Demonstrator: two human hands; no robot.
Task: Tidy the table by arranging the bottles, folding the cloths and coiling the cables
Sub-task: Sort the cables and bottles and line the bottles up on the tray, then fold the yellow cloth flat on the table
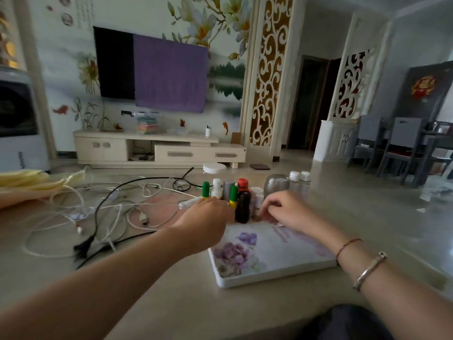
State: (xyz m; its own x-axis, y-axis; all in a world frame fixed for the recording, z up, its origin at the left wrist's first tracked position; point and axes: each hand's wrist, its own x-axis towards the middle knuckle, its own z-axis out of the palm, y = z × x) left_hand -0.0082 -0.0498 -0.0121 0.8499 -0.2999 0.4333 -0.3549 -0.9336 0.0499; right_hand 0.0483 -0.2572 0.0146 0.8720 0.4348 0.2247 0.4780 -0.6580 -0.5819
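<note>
Several small bottles stand in a cluster at the far edge of a floral tray (245, 283). Among them are a dark bottle with a red cap (242, 204), a green-capped bottle (205, 190), a white bottle (217, 187) and a silvery jar (277, 184). My left hand (206, 218) reaches in from the left, its fingers closed around the base of a yellow bottle with a green cap (233, 193). My right hand (286, 209) pinches a small white-capped bottle (257, 201) beside the dark one. A tangle of white and black cables (110, 209) lies to the left. Yellow cloths (29, 182) are piled at the far left.
Two clear bottles with white caps (299, 179) stand behind the silvery jar. A white tube (188, 202) lies on the table just behind my left hand. A pink mat (161, 204) sits under part of the cables. The table's near edge runs below my forearms.
</note>
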